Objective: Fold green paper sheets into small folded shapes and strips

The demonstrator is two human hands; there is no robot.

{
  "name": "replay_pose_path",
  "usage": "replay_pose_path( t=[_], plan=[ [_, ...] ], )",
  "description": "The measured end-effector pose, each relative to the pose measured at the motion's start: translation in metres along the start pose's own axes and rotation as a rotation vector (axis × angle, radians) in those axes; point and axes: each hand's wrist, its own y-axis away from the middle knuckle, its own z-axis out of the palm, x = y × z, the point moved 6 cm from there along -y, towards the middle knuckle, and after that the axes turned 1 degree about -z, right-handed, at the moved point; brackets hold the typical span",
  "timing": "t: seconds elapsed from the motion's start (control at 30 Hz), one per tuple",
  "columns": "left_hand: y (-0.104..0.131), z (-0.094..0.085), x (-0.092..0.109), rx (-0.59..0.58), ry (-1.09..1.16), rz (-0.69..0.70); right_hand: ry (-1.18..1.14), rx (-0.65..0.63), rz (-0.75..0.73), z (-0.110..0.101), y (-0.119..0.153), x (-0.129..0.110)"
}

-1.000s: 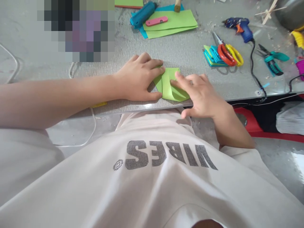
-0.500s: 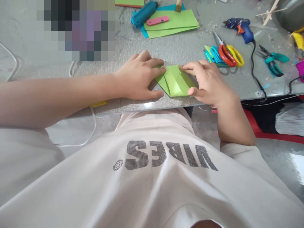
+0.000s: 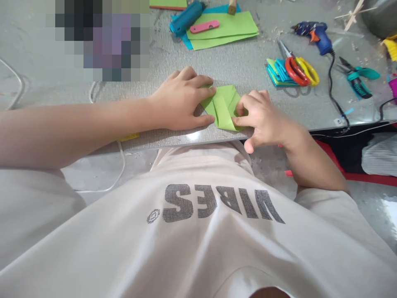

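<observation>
A piece of green paper (image 3: 223,103) with folded flaps lies near the table's front edge. My left hand (image 3: 182,99) rests flat on its left side, fingers spread, with the fingertips on the paper and the thumb by its lower left edge. At the right side is my right hand (image 3: 260,116), its fingers bent and pressing on the folded flap. The right thumb sticks out apart, over the table edge. Part of the paper's right corner is hidden under the right fingers.
To the right lie scissors (image 3: 300,72) on folded papers (image 3: 276,74), a blue glue gun (image 3: 319,37) with a black cord, and pliers (image 3: 356,78). Farther back, a pink cutter (image 3: 204,27) and a teal tool (image 3: 187,18) rest on green sheets (image 3: 229,33).
My right hand has moved down toward me, bringing the paper's right flap over and laying it across. The right thumb has come off the paper. My left hand has stayed in place.
</observation>
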Motion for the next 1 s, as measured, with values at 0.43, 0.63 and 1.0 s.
replay_pose_path(
  t=[0.43, 0.63, 1.0],
  plan=[
    [0.001, -0.007, -0.003, 0.011, 0.013, 0.042, 0.048, -0.033, -0.070, 0.003, -0.005, -0.004],
    [0.000, -0.004, -0.001, 0.010, 0.012, 0.015, 0.060, 0.028, -0.181, 0.000, -0.006, -0.010],
    [-0.005, -0.012, 0.011, -0.090, -0.018, -0.097, -0.022, 0.013, -0.196, 0.005, -0.007, -0.007]
  ],
)
